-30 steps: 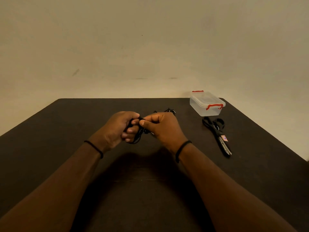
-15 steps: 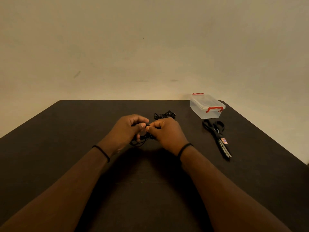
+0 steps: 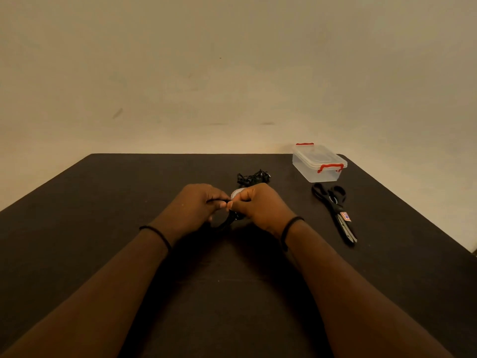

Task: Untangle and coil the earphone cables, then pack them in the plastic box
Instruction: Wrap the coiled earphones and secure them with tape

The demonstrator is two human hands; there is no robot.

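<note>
I watched both hands meet over the middle of the dark table (image 3: 103,202). The left hand (image 3: 196,205) had its fingers curled, and its grip pinched a black earphone cable (image 3: 227,220) at the fingertips. The right hand (image 3: 260,205) was curled as well, thumb and forefinger pressed together on the same cable just beside the left fingertips. A pale, greyish bit (image 3: 236,193) showed above the right thumb; I could not tell what it was. Below the two hands a loop of the cable hung down toward the table, dark against dark, so its lower edge was hard to follow.

Just beyond the hands, a second bundle of black cable (image 3: 254,177) lay in a tangle on the table, apart from both hands. Far right, near the table's corner, stood the clear plastic box (image 3: 318,165) with red clasps, its lid on. Nearer than the box and just beside it lay black-handled scissors (image 3: 335,210), blades pointing toward the near right. A thin dark band circled each wrist.
</note>
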